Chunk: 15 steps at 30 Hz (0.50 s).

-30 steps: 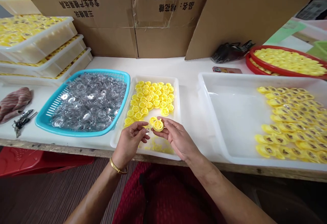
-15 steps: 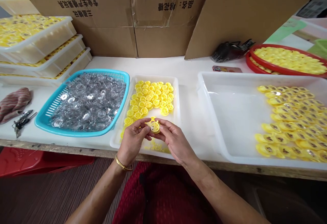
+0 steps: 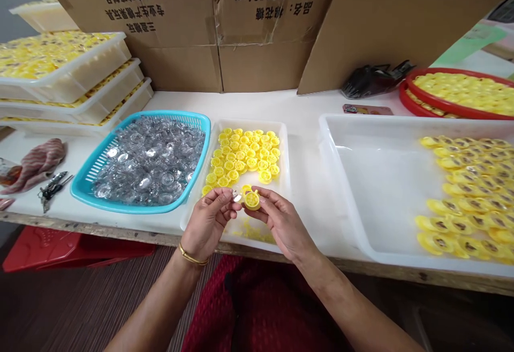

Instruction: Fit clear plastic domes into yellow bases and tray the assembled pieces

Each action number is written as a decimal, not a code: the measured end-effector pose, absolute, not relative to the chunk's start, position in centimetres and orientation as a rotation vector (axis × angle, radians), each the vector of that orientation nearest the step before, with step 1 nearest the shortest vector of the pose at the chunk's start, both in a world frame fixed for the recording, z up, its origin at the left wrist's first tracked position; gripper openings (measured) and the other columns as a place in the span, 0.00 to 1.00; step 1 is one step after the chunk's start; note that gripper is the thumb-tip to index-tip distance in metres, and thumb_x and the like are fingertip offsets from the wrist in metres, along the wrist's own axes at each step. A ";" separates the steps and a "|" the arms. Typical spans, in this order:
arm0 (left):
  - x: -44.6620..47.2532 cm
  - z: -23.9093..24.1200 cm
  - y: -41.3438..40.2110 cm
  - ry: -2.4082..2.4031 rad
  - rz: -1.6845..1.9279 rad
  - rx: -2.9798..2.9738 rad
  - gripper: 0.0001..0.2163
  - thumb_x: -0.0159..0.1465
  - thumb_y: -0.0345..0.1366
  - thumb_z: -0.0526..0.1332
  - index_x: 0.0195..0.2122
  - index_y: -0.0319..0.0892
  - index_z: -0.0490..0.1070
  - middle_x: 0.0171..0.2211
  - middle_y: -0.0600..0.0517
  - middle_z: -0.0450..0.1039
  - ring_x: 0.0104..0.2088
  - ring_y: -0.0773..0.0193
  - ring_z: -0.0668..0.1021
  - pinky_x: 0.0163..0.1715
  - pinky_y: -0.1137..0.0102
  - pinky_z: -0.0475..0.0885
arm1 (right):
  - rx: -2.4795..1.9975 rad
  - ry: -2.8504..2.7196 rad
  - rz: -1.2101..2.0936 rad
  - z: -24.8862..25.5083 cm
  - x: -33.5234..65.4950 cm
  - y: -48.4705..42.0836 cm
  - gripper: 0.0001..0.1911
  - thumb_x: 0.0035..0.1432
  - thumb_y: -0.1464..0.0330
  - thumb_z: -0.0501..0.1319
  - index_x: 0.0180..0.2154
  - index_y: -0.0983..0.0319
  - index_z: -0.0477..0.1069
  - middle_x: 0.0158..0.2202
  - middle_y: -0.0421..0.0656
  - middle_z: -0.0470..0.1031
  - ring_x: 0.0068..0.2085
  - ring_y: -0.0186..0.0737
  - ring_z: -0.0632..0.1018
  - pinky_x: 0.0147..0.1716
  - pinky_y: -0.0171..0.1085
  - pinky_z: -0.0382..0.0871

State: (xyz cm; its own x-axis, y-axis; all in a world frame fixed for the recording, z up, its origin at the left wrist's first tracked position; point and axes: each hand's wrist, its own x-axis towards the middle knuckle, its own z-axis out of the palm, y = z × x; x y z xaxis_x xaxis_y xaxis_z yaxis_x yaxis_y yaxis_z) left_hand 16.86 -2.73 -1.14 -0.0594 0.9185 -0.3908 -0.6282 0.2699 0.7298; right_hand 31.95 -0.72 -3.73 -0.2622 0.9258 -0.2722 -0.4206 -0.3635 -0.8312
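Over the front of a small white tray (image 3: 284, 180), my two hands are close together. My left hand (image 3: 212, 217) pinches a small clear disc (image 3: 236, 196) between thumb and fingers. A round yellow plastic piece (image 3: 252, 200), shaped like a small cup with a knob on its rim, is gripped by my right hand (image 3: 282, 221). The disc is just left of the yellow piece and looks apart from it. Behind my hands, many similar yellow pieces (image 3: 241, 151) lie in the tray. Clear discs (image 3: 152, 154) fill the blue basket (image 3: 206, 127) to the left.
A large white bin (image 3: 345, 180) on the right holds rows of yellow pieces with dark centres (image 3: 474, 202). Stacked trays (image 3: 96, 60), a striped cloth (image 3: 40, 162) and keys (image 3: 54, 188) are at left. Cardboard (image 3: 257, 68) stands behind; red trays (image 3: 409, 87) sit back right.
The clear disc and yellow piece were together between both hands; now my left hand holds the disc to the left, and the yellow piece stays in my right. The view shifted slightly.
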 end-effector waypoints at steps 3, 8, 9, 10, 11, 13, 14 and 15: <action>16.7 -1.3 -2.6 0.973 1.303 0.316 0.09 0.52 0.32 0.69 0.32 0.35 0.72 0.28 0.53 0.73 0.26 0.72 0.76 0.23 0.81 0.70 | -0.949 -0.791 1.791 -3.8 31.9 -0.7 0.16 0.53 0.62 0.65 0.44 0.61 0.74 0.44 0.43 0.75 0.41 0.40 0.78 0.51 0.49 0.70; 16.8 -1.6 -2.6 0.974 1.287 0.276 0.07 0.53 0.31 0.68 0.32 0.36 0.73 0.28 0.52 0.74 0.25 0.73 0.76 0.22 0.81 0.69 | -0.957 -0.798 1.791 -3.5 32.0 -0.7 0.17 0.52 0.62 0.66 0.43 0.61 0.73 0.41 0.43 0.76 0.40 0.40 0.78 0.50 0.49 0.70; 16.8 -1.7 -2.6 0.973 1.284 0.270 0.07 0.53 0.31 0.69 0.32 0.35 0.73 0.28 0.52 0.74 0.25 0.73 0.76 0.22 0.81 0.69 | -0.959 -0.795 1.790 -3.5 31.9 -0.7 0.17 0.52 0.62 0.66 0.43 0.61 0.73 0.41 0.43 0.76 0.40 0.40 0.78 0.50 0.49 0.70; 16.8 -1.7 -2.6 0.975 1.279 0.266 0.08 0.52 0.31 0.69 0.32 0.35 0.73 0.27 0.52 0.74 0.25 0.73 0.76 0.22 0.81 0.69 | -0.958 -0.792 1.788 -3.5 31.9 -0.7 0.17 0.52 0.62 0.66 0.43 0.62 0.73 0.41 0.43 0.76 0.40 0.40 0.78 0.51 0.49 0.70; 16.9 -1.7 -2.6 0.979 1.272 0.266 0.09 0.51 0.31 0.69 0.31 0.35 0.73 0.27 0.52 0.74 0.24 0.73 0.76 0.21 0.81 0.69 | -0.956 -0.790 1.784 -3.4 31.9 -0.7 0.17 0.52 0.62 0.66 0.43 0.62 0.73 0.41 0.43 0.76 0.40 0.40 0.78 0.51 0.49 0.70; 17.2 -1.7 -2.7 0.995 1.257 0.273 0.10 0.51 0.31 0.70 0.31 0.34 0.73 0.27 0.51 0.75 0.24 0.73 0.76 0.20 0.81 0.68 | -0.952 -0.789 1.767 -3.4 31.9 -0.7 0.17 0.52 0.62 0.66 0.43 0.61 0.73 0.41 0.42 0.76 0.41 0.40 0.78 0.51 0.49 0.70; 17.4 -1.7 -2.7 1.005 1.254 0.280 0.10 0.50 0.32 0.70 0.31 0.34 0.73 0.28 0.51 0.75 0.24 0.73 0.76 0.20 0.81 0.68 | -0.953 -0.790 1.755 -3.5 31.9 -0.7 0.17 0.52 0.63 0.66 0.43 0.61 0.72 0.40 0.42 0.76 0.42 0.40 0.78 0.50 0.48 0.71; 17.7 -1.7 -2.8 1.016 1.254 0.289 0.11 0.50 0.32 0.71 0.32 0.34 0.73 0.28 0.51 0.75 0.24 0.73 0.76 0.20 0.81 0.68 | -0.957 -0.793 1.742 -3.5 31.9 -0.7 0.17 0.51 0.63 0.67 0.43 0.61 0.72 0.39 0.41 0.75 0.42 0.40 0.77 0.50 0.48 0.71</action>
State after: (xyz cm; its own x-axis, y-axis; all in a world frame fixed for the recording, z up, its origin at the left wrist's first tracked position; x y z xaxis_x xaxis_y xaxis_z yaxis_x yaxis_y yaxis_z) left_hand 17.68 -2.80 -1.73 -0.0353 0.8797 -0.4742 -0.6465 0.3418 0.6821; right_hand 31.86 -0.71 -3.51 -0.2306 0.9409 -0.2480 -0.4309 -0.3273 -0.8409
